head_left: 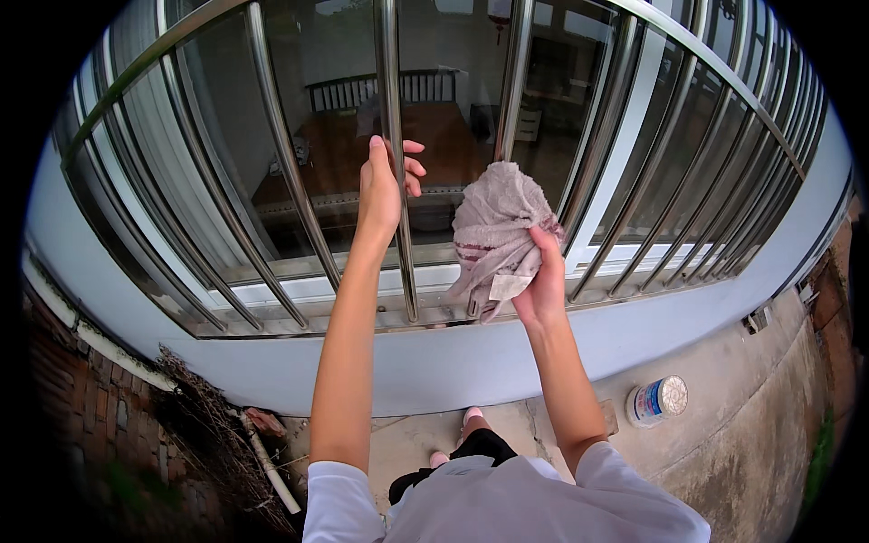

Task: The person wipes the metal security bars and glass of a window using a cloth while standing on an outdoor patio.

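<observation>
My left hand is at an upright metal window bar, wrapped loosely round it. The thumb points up on the bar's left side, and the fingertips come out past its right side. In my right hand is a greyish-pink cloth with darker stripes and a small white label, bunched up. My right thumb presses on the cloth's front; the other fingers are mostly hidden behind it. The cloth lies against another upright bar and covers its lower part.
Behind the bars is a window showing a brown table indoors. Below the sill runs a pale wall. A white bucket stands on the concrete ground to the right. Dry twigs and a pale pipe lie at lower left.
</observation>
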Demonstrator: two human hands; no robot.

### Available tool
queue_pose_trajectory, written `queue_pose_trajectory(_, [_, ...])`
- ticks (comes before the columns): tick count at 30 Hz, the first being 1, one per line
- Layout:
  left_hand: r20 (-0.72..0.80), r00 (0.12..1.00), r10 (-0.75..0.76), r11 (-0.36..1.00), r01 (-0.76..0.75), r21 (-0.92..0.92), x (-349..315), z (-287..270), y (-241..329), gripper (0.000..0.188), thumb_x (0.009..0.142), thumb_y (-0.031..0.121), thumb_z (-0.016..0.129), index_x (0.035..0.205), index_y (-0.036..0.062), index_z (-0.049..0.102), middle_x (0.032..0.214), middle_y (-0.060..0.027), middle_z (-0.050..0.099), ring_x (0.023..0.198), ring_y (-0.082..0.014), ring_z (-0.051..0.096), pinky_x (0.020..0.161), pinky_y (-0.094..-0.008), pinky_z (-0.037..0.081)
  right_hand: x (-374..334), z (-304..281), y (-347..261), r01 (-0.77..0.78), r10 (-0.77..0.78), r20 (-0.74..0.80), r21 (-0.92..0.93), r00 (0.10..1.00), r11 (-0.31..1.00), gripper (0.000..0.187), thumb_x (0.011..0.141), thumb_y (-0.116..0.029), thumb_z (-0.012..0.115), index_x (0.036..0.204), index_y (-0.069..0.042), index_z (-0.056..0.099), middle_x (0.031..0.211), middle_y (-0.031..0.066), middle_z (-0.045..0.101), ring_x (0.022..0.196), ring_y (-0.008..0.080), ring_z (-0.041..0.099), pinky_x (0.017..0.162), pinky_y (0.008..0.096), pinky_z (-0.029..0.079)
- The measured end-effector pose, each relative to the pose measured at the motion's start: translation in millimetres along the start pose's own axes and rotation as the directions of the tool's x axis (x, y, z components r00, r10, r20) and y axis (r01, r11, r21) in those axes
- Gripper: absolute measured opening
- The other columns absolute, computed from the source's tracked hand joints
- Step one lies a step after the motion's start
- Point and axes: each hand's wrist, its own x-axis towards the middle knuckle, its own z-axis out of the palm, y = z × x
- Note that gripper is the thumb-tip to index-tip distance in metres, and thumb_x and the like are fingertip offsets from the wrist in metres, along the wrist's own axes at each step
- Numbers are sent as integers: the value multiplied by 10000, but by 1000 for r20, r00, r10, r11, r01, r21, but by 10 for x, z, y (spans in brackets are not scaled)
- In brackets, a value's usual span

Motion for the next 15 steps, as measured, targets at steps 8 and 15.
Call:
queue_pose_trajectory(8, [-384,773,505,852,-378,362,-502,-443,404,229,941,45,459,1147,4,548,1102,-80,573,936,-138,566,825,-259,460,906,1609,-624,525,-481,218,-252,849,813,528,908,-288,595,1297,31,434,1320,191,445,1234,271,431,1008,369,357])
queue_pose_trajectory(15, [-510,813,280,955,-183,233,-192,-1001,324,345,987,216,436,1252,-4,457,1207,-130,532,1099,-169,506,960,-313,397,1381,1905,290,769,-758,444,-629,478,115,690,767,-187,703,1312,63,362,1280,272,458,1189,398,461,993,428,369])
